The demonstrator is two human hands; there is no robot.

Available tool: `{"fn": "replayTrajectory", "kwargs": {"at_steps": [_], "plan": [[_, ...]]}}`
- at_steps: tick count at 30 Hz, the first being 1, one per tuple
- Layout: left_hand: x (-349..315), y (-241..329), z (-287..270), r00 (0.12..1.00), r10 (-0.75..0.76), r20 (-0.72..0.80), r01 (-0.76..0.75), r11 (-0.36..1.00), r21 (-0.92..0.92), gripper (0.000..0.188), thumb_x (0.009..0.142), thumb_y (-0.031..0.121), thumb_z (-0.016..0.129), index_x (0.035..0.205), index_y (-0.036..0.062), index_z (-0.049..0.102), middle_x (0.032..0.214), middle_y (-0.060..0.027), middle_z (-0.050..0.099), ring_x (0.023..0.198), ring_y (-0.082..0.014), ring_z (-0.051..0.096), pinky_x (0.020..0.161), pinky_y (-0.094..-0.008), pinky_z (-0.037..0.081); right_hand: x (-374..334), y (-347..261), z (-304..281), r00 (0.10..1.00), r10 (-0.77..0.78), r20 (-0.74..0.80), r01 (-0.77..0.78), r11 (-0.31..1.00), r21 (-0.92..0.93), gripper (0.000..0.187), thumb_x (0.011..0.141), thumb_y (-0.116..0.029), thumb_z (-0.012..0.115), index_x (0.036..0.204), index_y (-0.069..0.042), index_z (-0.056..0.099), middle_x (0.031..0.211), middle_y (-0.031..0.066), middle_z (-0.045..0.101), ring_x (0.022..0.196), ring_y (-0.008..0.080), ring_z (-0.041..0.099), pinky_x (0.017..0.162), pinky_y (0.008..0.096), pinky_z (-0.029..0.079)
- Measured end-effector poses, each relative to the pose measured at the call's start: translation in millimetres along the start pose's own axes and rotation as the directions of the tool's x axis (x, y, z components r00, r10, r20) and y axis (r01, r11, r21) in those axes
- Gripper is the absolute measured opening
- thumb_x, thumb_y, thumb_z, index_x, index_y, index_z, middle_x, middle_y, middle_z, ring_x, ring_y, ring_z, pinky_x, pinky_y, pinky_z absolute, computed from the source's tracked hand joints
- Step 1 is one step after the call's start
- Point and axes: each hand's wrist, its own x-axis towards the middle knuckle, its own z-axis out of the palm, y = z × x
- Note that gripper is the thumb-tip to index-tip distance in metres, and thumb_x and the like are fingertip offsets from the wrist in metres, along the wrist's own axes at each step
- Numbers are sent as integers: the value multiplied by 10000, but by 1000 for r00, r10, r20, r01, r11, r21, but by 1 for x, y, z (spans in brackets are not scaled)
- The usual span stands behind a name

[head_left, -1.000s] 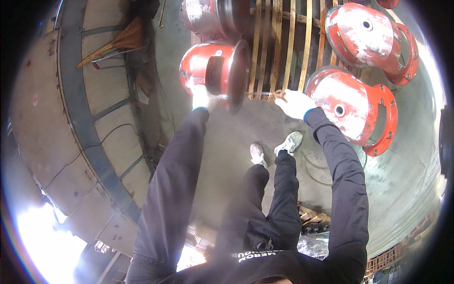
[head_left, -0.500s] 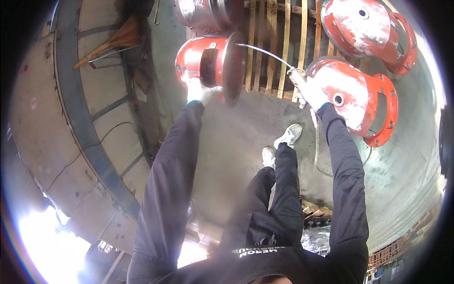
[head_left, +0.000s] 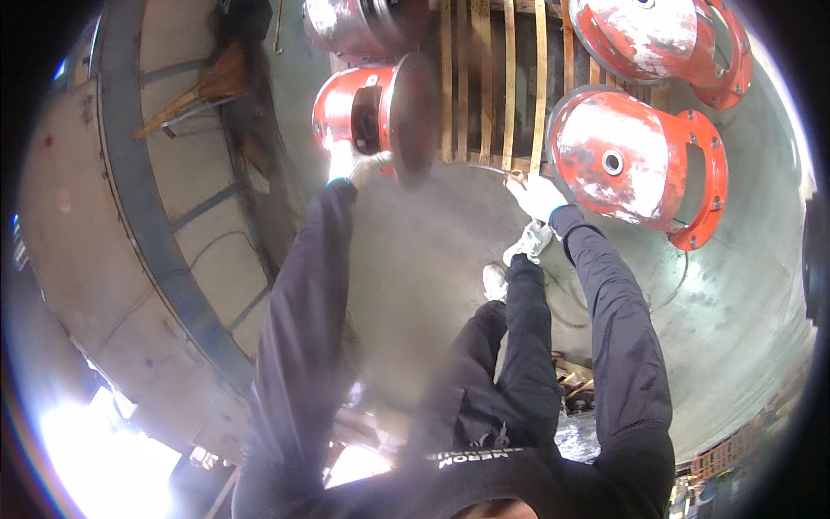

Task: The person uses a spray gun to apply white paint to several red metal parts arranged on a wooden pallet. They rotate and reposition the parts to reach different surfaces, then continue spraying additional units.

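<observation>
My left hand (head_left: 353,163), in a white glove, is closed on the lower edge of a red metal housing (head_left: 335,111), by its side opening. The housing lies on its side, its wide round flange turned to the right. My right hand (head_left: 539,197), also gloved, is closed round an air blow gun (head_left: 515,180) just left of a second red housing (head_left: 616,160). Little of the gun shows; its thin metal tube is hard to make out now. That second housing has worn pale patches, a round port and a bolted ring end.
A slatted wooden pallet (head_left: 510,78) lies between the housings. Another red housing (head_left: 640,39) is at the far right, a dark red one (head_left: 367,26) at the far left. A thin hose (head_left: 683,285) curves over the floor. A broom (head_left: 194,91) leans by the left panels.
My right hand has moved down and slightly left with the blow gun, whose tube pointed at the left housing's flange before. My left hand stays on its housing. The whole view has shifted slightly.
</observation>
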Motion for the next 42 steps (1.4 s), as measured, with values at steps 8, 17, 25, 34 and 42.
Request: {"fn": "replayTrajectory", "kwargs": {"at_steps": [8, 17, 25, 34, 42], "plan": [[4, 3, 1, 1000, 14, 1, -14, 1000, -14, 533, 761, 329, 977, 1050, -55, 747, 854, -112, 767, 745, -200, 698, 724, -386, 568, 55, -13, -17, 944, 126, -304, -9, 933, 361, 685, 1039, -595, 517, 1170, 60, 668, 924, 220, 749, 765, 346, 764, 738, 435, 618], [7, -6, 6, 997, 57, -51, -57, 998, 2, 610, 714, 343, 1001, 1102, -47, 736, 908, -117, 776, 809, -208, 710, 778, -372, 589, 39, -32, -28, 940, -4, -340, 91, 967, 239, 671, 1037, -587, 534, 1275, 29, 649, 1014, 264, 745, 873, 388, 763, 743, 455, 606], [4, 14, 0, 997, 51, -52, -53, 998, -24, 545, 743, 288, 985, 1057, -59, 704, 883, -115, 760, 773, -213, 700, 728, -380, 574, 35, -54, -42, 969, -87, 230, -10, 920, 393, 634, 1040, -572, 563, 1207, 37, 617, 828, 150, 697, 598, 226, 682, 512, 385, 571], [-6, 38, -12, 989, -105, 108, 93, 990, 110, 675, 723, 506, 964, 980, -60, 702, 836, -151, 755, 755, -213, 716, 701, -391, 563, 72, -89, -1, 989, -31, 146, -61, 809, 585, 666, 1052, -563, 505, 1155, 67, 698, 873, 230, 740, 737, 345, 726, 704, 461, 597], [-4, 37, -8, 988, -109, 111, 97, 989, 115, 644, 725, 478, 973, 978, -55, 713, 863, -131, 766, 770, -211, 709, 723, -383, 564, 91, -81, 25, 992, 28, 122, -105, 721, 685, 748, 1032, -651, 501, 1125, 53, 738, 799, 255, 738, 636, 416, 708, 642, 494, 584]]}}
